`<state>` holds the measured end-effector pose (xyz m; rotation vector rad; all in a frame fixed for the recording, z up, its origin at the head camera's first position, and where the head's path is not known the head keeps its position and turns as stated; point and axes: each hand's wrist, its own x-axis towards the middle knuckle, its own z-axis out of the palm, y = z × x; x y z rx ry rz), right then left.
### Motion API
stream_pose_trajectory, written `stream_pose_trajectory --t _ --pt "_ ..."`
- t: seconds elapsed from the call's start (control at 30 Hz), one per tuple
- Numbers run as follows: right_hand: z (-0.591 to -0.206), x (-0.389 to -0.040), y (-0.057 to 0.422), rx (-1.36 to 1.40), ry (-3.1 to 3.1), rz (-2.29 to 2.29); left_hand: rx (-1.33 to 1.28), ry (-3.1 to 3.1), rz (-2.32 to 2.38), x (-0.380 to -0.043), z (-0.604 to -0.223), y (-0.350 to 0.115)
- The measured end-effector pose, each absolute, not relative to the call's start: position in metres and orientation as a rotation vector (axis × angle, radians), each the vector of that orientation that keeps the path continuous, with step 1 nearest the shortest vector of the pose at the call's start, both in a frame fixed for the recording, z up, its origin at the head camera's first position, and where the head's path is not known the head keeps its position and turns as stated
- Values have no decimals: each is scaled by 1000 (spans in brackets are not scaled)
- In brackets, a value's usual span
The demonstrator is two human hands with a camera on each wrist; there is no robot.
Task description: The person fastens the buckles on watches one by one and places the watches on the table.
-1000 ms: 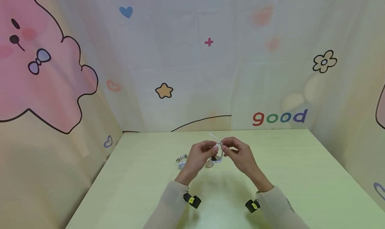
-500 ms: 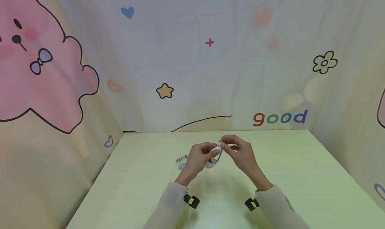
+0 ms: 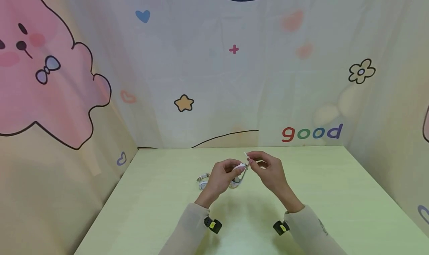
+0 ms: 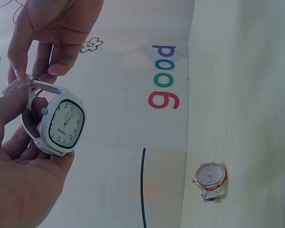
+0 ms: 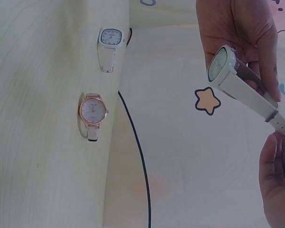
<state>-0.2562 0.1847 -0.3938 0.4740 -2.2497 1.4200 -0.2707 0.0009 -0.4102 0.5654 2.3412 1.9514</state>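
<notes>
In front of me my left hand holds a white wristwatch off the table, thumb and fingers on its strap. Its squarish case has a black-rimmed dial with dark numerals. The strap forms a loop, and a buckle shows near its end. My right hand pinches the strap's tip between thumb and fingertips, to the right of the left hand. In the head view the left fingers cover part of the strap.
On the pale table lie two more watches: a white squarish one to the left and a rose-gold round one with a light strap, partly behind the held watch in the head view. A printed curtain stands behind the table.
The held watch's case has swung down and left. The strap tip sticking up has shifted right and shows shorter, with the right fingers moved slightly away from the left ones.
</notes>
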Motion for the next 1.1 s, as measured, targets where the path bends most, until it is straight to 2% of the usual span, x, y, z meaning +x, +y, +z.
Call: stream_pose_trajectory --t 0.9,1.1 --pt "-396 -254 191 682 -2329 1358 609 2334 2003 -270 -413 -2" --pt "-397 -253 189 623 -2319 1407 597 2314 2012 -270 -411 -2"
